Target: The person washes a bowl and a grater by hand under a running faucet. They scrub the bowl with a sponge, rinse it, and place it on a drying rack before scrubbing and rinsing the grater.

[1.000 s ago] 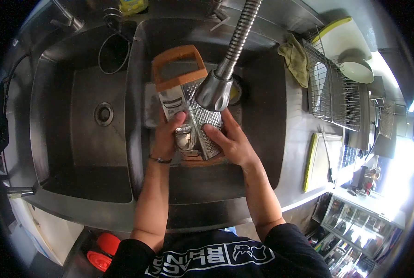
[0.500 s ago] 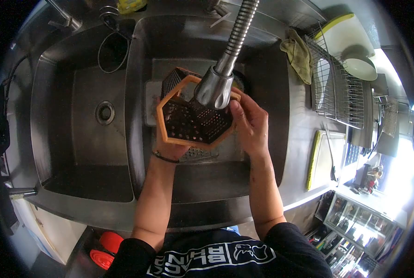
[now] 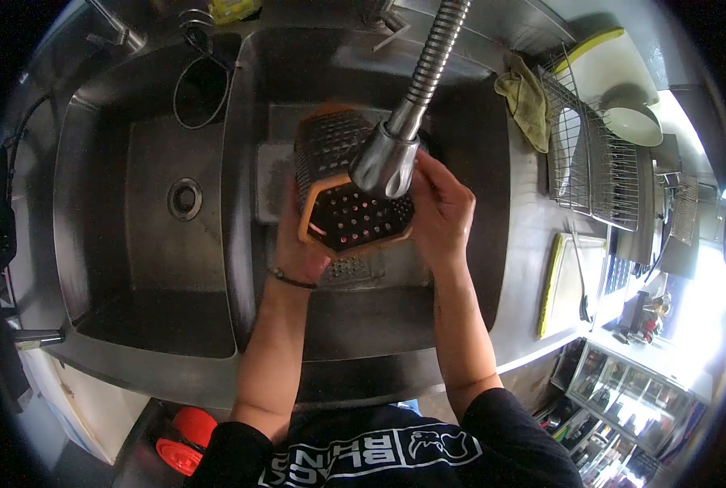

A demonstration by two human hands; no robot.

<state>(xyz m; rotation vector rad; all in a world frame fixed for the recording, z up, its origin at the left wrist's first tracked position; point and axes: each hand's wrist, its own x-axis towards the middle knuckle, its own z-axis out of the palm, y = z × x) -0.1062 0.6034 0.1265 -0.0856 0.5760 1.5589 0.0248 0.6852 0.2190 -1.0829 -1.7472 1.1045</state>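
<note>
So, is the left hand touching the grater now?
Touching. The head view shows the left hand wrapped against the orange-rimmed side of the grater, with no gap, under the faucet head.

I hold a metal grater (image 3: 343,183) over the sink. It has many small holes and an orange rim around its open bottom. It is tipped on its side, so the open bottom faces up at me and I see inside. It is right under the tap head.
</note>
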